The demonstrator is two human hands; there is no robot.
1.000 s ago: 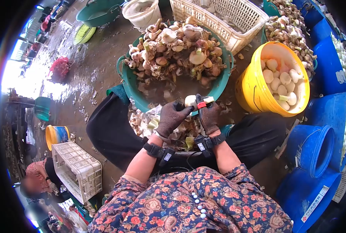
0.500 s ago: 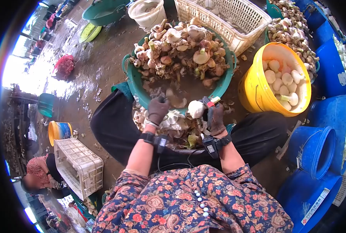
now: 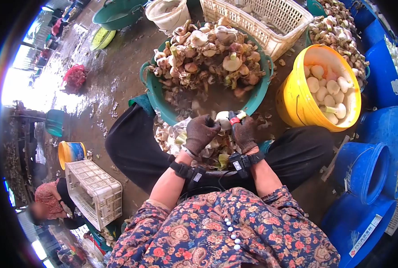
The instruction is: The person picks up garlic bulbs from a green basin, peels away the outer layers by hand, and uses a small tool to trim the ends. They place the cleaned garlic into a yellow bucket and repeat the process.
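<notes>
Over the near rim of a green basin, a white garlic bulb with a pale green stem lies between my two gloved hands. My right hand is closed around the stem side, and a red band with a dark piece shows at its fingers. My left hand is closed too, its curled fingertips at the bulb's left side. Unpeeled garlic is heaped in the basin above murky water. Loose garlic skins lie below my hands, between my legs.
To the right stands a yellow bucket of peeled white bulbs. A cream crate touches the far side of the basin. Blue buckets line the right edge. At the lower left, a person sits beside a white crate.
My left hand has moved right and nearer me, from over the basin to the bulb. The bulb has turned and shifted slightly in my right hand.
</notes>
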